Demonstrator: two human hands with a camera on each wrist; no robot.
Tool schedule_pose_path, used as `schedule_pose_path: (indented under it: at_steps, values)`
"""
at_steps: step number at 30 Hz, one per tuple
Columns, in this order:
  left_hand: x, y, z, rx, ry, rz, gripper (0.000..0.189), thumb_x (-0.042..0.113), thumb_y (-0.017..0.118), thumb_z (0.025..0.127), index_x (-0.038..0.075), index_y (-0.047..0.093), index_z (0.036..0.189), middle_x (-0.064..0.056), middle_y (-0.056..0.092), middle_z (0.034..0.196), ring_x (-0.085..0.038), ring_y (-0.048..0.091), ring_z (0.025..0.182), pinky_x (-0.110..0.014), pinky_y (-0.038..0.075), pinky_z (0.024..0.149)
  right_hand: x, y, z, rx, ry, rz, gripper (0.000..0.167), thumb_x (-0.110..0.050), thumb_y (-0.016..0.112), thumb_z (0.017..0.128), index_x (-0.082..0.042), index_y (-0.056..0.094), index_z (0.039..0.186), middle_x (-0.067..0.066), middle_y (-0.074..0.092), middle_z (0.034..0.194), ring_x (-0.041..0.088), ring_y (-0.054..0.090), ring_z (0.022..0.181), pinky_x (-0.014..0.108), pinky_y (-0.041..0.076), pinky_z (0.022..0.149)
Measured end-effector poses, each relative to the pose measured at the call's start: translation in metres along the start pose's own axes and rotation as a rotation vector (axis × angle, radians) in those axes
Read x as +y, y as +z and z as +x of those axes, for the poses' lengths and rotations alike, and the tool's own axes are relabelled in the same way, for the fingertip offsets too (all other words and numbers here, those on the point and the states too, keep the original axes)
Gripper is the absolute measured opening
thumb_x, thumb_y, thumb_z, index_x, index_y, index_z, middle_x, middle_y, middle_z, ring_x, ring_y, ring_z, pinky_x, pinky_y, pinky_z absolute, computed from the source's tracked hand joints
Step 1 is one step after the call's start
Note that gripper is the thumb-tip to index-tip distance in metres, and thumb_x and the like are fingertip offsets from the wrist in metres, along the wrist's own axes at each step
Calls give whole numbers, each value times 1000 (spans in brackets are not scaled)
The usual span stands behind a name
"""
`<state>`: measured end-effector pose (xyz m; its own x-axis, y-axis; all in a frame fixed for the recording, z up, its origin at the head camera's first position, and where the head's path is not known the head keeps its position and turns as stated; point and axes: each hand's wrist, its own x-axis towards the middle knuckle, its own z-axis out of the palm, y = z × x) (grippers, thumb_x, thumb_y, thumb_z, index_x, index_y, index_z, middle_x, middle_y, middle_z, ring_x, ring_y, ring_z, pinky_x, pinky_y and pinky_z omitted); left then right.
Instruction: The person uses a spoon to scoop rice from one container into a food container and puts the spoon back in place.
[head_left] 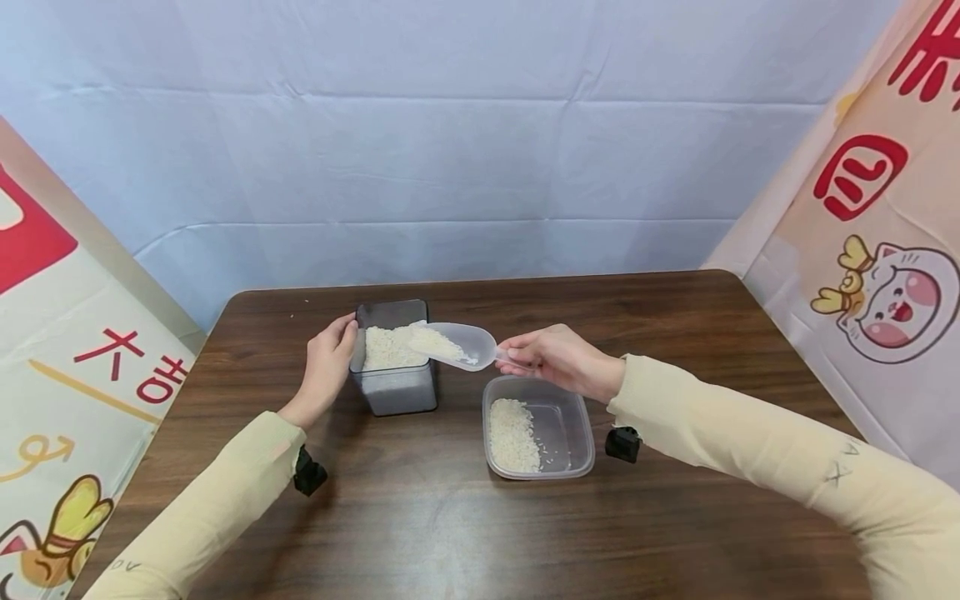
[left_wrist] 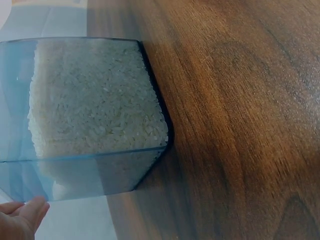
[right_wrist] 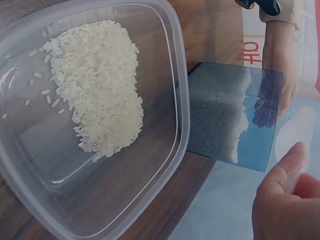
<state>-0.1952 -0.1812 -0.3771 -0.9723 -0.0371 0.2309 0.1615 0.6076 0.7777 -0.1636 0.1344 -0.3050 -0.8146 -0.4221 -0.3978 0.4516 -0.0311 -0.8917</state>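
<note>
My right hand [head_left: 561,360] pinches the handle of a translucent white scoop [head_left: 480,337], which bears white rice. The scoop's tip rests over a tall, dark transparent container [head_left: 401,393] with much rice [head_left: 387,348] inside. My left hand [head_left: 330,354] touches the container's left side near the rim; its fingers [right_wrist: 264,114] show through the clear wall in the right wrist view. In the left wrist view, the thumb [left_wrist: 35,212] lies by the container's edge. Nearer me and to the right stands a shallow clear plastic box [head_left: 576,450], with rice [head_left: 512,433] along its left side.
Both containers stand on a dark brown wooden table [head_left: 435,533]. A pale cloth [head_left: 465,167] hangs behind it, and printed banners [head_left: 862,275] flank both sides. Black wrist cameras [head_left: 622,444] hang under the sleeves. A few stray grains lie at the table's back left.
</note>
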Motion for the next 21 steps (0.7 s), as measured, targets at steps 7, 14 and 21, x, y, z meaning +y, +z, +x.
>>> schedule_pose_path:
  at_steps: [7, 14, 21]
  values:
    - [2, 0, 0, -2, -2, -7, 43, 25, 36, 99, -4, 47, 129, -21, 51, 126, -26, 50, 104, -43, 39, 86, 1, -6, -5, -1, 4, -13, 34, 8, 48, 88, 17, 45, 121, 12, 66, 90, 14, 64, 81, 28, 46, 85]
    - [0, 1, 0, -1, -4, -15, 44, 26, 36, 99, -4, 48, 129, -21, 52, 125, -27, 50, 103, -42, 39, 85, 2, -13, -10, -5, 8, -47, 33, 7, 48, 88, 17, 46, 119, 11, 64, 93, 13, 63, 82, 26, 47, 81]
    - [-1, 1, 0, 0, -1, -18, 44, 27, 36, 99, -4, 47, 129, -21, 52, 125, -27, 50, 102, -42, 39, 84, 2, -20, -16, 1, 4, -46, 34, 8, 47, 88, 18, 44, 121, 11, 65, 93, 13, 63, 82, 25, 48, 80]
